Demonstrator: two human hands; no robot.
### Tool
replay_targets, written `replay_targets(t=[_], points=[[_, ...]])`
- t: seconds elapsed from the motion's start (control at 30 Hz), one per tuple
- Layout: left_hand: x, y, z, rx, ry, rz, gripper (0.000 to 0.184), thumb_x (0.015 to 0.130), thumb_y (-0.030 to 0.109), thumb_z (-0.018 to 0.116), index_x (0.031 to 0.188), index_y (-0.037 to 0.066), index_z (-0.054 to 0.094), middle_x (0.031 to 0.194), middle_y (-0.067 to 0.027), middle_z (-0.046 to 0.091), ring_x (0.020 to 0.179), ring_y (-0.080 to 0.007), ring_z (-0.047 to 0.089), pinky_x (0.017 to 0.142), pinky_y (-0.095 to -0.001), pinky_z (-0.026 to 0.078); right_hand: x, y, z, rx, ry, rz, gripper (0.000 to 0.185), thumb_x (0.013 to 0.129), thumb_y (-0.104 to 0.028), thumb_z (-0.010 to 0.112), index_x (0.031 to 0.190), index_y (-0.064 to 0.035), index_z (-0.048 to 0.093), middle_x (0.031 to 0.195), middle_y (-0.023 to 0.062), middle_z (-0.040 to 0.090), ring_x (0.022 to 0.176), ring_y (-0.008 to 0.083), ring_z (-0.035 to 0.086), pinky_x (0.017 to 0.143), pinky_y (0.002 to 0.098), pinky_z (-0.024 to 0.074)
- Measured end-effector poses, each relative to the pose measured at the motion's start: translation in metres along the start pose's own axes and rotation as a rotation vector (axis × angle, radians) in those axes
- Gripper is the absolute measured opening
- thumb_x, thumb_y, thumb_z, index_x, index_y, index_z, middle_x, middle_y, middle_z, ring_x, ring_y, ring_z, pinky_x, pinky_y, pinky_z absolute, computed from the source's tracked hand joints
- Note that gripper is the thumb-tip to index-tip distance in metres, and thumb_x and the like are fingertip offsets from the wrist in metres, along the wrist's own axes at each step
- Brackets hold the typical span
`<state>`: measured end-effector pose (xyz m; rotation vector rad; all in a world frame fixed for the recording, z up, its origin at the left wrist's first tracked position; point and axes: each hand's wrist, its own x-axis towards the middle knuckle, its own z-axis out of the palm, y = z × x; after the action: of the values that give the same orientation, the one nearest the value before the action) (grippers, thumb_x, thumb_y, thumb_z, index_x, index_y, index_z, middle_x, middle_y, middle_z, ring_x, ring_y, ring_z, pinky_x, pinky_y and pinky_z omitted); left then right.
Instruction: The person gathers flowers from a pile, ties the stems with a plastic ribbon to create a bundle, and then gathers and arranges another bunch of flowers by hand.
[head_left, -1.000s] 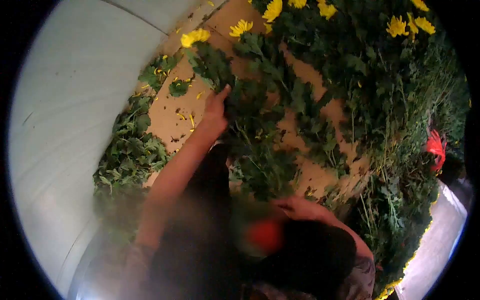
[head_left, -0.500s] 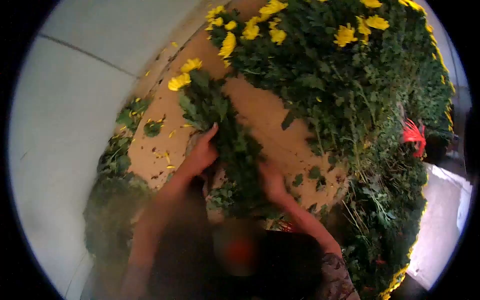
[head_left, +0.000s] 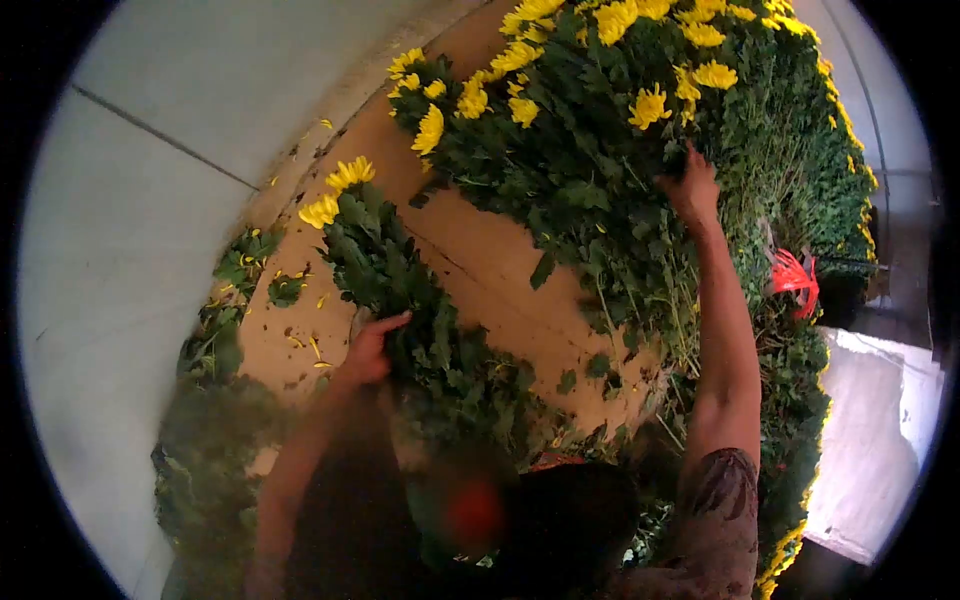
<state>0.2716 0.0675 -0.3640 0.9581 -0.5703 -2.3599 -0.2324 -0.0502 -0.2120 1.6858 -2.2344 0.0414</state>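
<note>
A small bunch of leafy stems with two yellow blooms [head_left: 385,265] lies across my lap side. My left hand [head_left: 370,350] holds it at the stems, index finger stretched along the leaves and the other fingers closed. My right hand [head_left: 692,190] reaches into a large pile of yellow chrysanthemums [head_left: 600,160], just below the upper blooms. Its fingers touch the leaves; whether they grip a stem is hidden. Brown board [head_left: 490,250] shows between the bunch and the pile.
Red ties [head_left: 793,282] sit among the stems at the right. Cut leaves [head_left: 205,345] and loose petals lie at the left, beside a pale floor [head_left: 130,250]. A white sheet [head_left: 865,430] is at the right edge. A blurred red spot [head_left: 473,512] shows low in the middle.
My right hand has left the small bunch and moved up and right to the large pile. My left hand has stayed on the bunch, which sits lower and further left in view.
</note>
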Motion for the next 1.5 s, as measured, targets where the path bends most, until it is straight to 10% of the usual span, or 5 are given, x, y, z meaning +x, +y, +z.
replay_targets(t=[0.63, 0.93, 1.27, 1.33, 1.5], points=[[0.003, -0.009, -0.02, -0.536, 0.088, -0.215, 0.035, 0.087, 0.017, 0.062, 0.119, 0.003, 0.057, 0.118, -0.0089, 0.061, 0.106, -0.0251, 0.058, 0.095, -0.0429, 0.046, -0.084, -0.126, -0.09, -0.03, -0.601, -0.204, 0.07, 0.071, -0.039, 0.075, 0.125, -0.0039, 0.047, 0.093, 0.0181, 0.064, 0.084, 0.0369, 0.062, 0.07, 0.0454, 0.051], [-0.02, 0.009, -0.005, -0.549, 0.122, -0.142, 0.035, 0.088, 0.017, 0.06, 0.119, 0.003, 0.058, 0.112, -0.0089, 0.064, 0.102, -0.024, 0.061, 0.095, -0.042, 0.046, -0.019, -0.057, -0.036, 0.11, 0.333, -0.166, 0.097, 0.061, -0.03, 0.086, 0.138, -0.0066, 0.032, 0.121, 0.0168, 0.053, 0.113, 0.0401, 0.048, 0.088, 0.0481, 0.0445], [-0.01, -0.04, -0.061, 0.713, 0.028, 0.322, 0.041, 0.087, 0.018, 0.063, 0.124, 0.004, 0.055, 0.124, -0.0107, 0.058, 0.111, -0.0266, 0.055, 0.098, -0.0402, 0.043, -0.076, -0.176, -0.135, 0.19, -0.603, -0.142, 0.059, 0.073, -0.016, 0.072, 0.123, 0.0008, 0.045, 0.095, 0.0222, 0.064, 0.09, 0.0398, 0.061, 0.077, 0.0469, 0.0486], [-0.021, 0.0, -0.015, -0.579, 0.197, -0.196, 0.044, 0.086, 0.015, 0.064, 0.127, 0.003, 0.052, 0.124, -0.0121, 0.057, 0.113, -0.028, 0.054, 0.101, -0.0409, 0.041, -0.096, -0.189, -0.115, 0.263, -0.765, -0.137, 0.061, 0.073, -0.017, 0.073, 0.123, 0.0025, 0.045, 0.105, 0.0234, 0.062, 0.097, 0.0385, 0.061, 0.081, 0.0465, 0.0481], [-0.036, 0.004, -0.014, -0.378, 0.229, 0.03, 0.045, 0.085, 0.012, 0.064, 0.127, 0.004, 0.051, 0.121, -0.0103, 0.058, 0.108, -0.0267, 0.057, 0.095, -0.0435, 0.045, -0.116, -0.191, -0.034, 0.987, -0.872, 0.069, 0.091, 0.073, -0.03, 0.078, 0.138, 0.0111, 0.029, 0.133, 0.0247, 0.047, 0.123, 0.0302, 0.048, 0.099, 0.0371, 0.0395]])
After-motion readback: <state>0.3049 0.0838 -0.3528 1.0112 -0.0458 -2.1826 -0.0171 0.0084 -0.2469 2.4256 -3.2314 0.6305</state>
